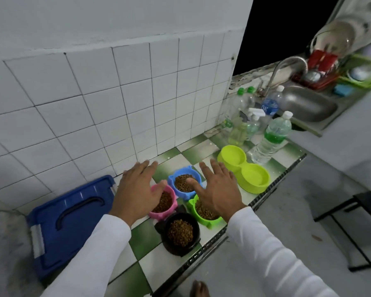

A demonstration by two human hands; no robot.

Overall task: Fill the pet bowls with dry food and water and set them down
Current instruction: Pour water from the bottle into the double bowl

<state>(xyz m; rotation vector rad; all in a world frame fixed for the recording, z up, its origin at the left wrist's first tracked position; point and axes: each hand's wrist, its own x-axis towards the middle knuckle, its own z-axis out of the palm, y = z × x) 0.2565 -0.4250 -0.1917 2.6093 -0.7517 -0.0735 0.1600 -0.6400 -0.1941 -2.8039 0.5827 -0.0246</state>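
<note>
Four small pet bowls stand together on the green-and-white tiled counter [141, 239], each holding brown dry food: a pink bowl [166, 203], a blue bowl [181, 182], a green bowl [202, 213] and a black bowl [180, 233]. A lime double bowl [243, 168] sits to their right; both of its wells look empty of kibble. My left hand [138, 186] hovers flat over the pink bowl, fingers spread. Above the green and blue bowls my right hand [217, 189] is spread the same way. Neither hand holds anything.
A blue lidded storage box [71, 219] sits at the counter's left end. Several plastic bottles, one a water bottle [270, 140], stand beyond the double bowl. A steel sink [306, 105] with a tap and dish racks lies further right. A black stool [362, 224] stands on the floor.
</note>
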